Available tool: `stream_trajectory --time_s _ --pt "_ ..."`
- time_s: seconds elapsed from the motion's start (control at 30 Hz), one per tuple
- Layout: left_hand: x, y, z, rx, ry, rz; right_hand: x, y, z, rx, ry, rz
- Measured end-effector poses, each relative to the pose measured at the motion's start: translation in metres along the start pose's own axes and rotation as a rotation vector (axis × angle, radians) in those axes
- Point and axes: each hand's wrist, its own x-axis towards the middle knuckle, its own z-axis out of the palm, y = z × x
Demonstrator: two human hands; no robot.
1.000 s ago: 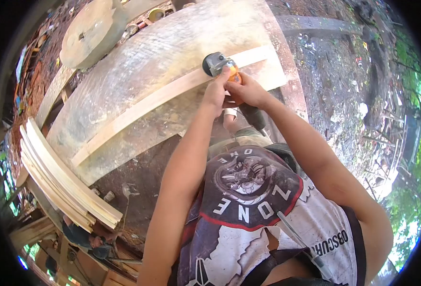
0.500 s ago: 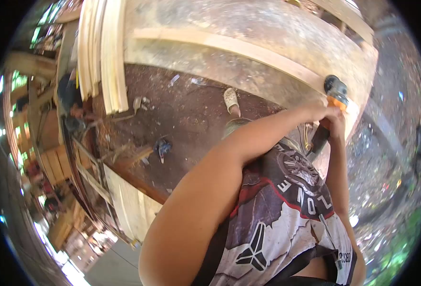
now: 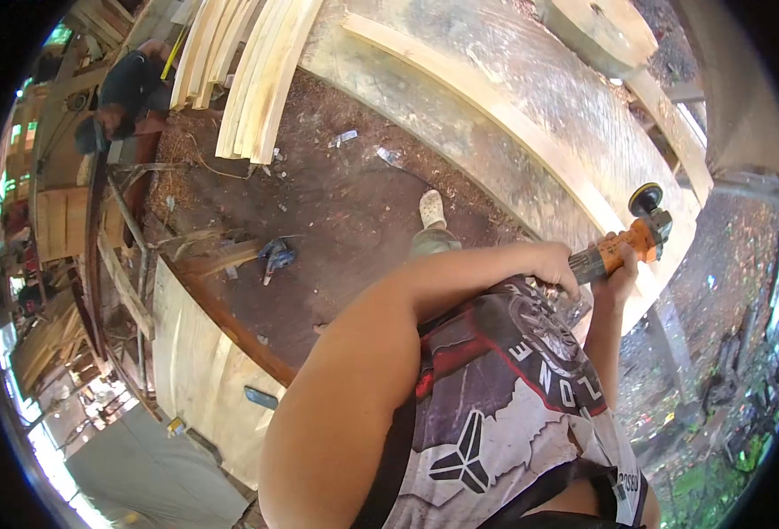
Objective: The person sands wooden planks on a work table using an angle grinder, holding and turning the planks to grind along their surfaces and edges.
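An orange and dark angle grinder (image 3: pixel 633 240) with a round disc (image 3: pixel 645 199) at its head is held above the right end of a wooden sheet. My right hand (image 3: pixel 618 275) is wrapped round the orange body from below. At the dark rear end of the tool, my left hand (image 3: pixel 555 264) has its fingers curled against the grip. The disc points up and away, apart from the wood. A long, curved pale strip (image 3: pixel 495 110) lies along the sheet (image 3: pixel 486 176), its near end just left of the grinder.
Several pale wooden strips (image 3: pixel 266 79) are stacked at the upper left. Beyond them a person (image 3: pixel 129 88) is bent down. A round wooden piece (image 3: pixel 603 33) stands at the upper right. On a lower-left board (image 3: pixel 204 353) lies a phone (image 3: pixel 260 398). Scraps litter the dirt floor (image 3: pixel 336 212).
The view has swung left. The grinder has lifted off the strip and turned its disc upward. My left hand has shifted to the tool's rear, while my right hand still holds the body.
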Motion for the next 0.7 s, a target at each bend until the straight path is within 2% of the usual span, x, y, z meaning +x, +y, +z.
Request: stream_trajectory --time_s 0.17,0.27,0.4,0.43,0.5,0.57,0.67,0.7 --pt "-0.050 0.012 -0.036 -0.147 -0.068 0.010 -0.007 0.005 0.055 0.023 0.003 -0.019" --pt "-0.066 0.025 -0.038 -0.059 -0.019 0.061 -0.014 -0.007 0.071 0.047 -0.102 -0.015" --pt "-0.084 0.019 -0.048 0.137 0.117 0.239 -0.022 -0.009 0.105 0.064 -0.222 -0.012" --pt "-0.085 0.020 -0.047 0.184 0.214 0.296 -0.020 -0.012 0.111 0.045 -0.200 0.002" --pt "-0.099 0.032 -0.050 0.243 0.299 0.261 -0.016 -0.013 0.131 0.019 -0.200 0.015" --pt "-0.111 0.042 -0.049 0.250 0.366 0.229 -0.004 -0.011 0.140 -0.152 -0.036 -0.021" --pt "-0.118 0.049 -0.046 0.269 0.428 0.251 0.027 -0.012 0.120 -0.091 -0.140 0.033" --pt "-0.121 0.044 -0.051 0.297 0.456 0.321 0.025 -0.013 0.124 -0.079 -0.181 0.034"
